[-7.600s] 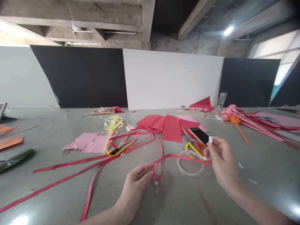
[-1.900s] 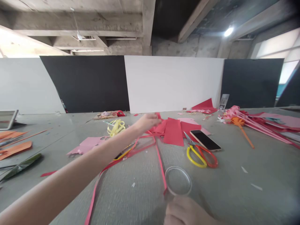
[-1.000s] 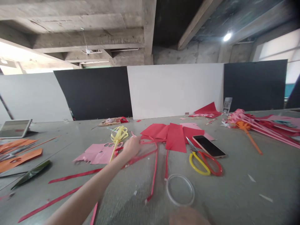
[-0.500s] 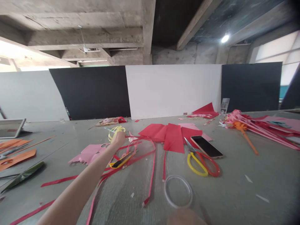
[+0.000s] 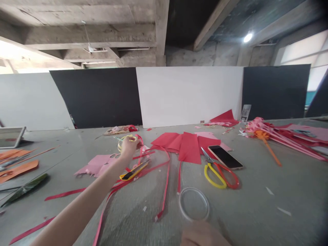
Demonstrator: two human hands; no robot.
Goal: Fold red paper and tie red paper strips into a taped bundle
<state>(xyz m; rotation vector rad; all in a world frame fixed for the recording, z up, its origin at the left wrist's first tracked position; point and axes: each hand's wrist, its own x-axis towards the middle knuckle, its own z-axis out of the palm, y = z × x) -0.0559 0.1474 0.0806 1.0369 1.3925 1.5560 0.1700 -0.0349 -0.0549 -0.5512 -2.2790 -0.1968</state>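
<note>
My left hand (image 5: 129,147) reaches far out over the table, fingers closed round a yellow paper-strip ball (image 5: 122,140) that has a red strip curling beside it. Just nearer than that hand lies a yellow utility knife (image 5: 134,169), on long red paper strips (image 5: 166,177) and next to a torn pink sheet (image 5: 96,164). Only the back of my right hand (image 5: 203,237) shows at the bottom edge, its fingers hidden, just nearer than a clear tape ring (image 5: 194,204).
Yellow-and-red scissors (image 5: 219,171) and a phone (image 5: 225,157) lie right of centre, behind them red paper sheets (image 5: 188,146). Pink and red sticks (image 5: 282,135) are piled far right. A tablet (image 5: 10,136), orange cut-outs (image 5: 17,168) and a green leaf (image 5: 25,186) are on the left.
My left hand moved from the red sheets leftward to the yellow ball and closed on it. My right hand dropped to the bottom edge, having let go of the red strip.
</note>
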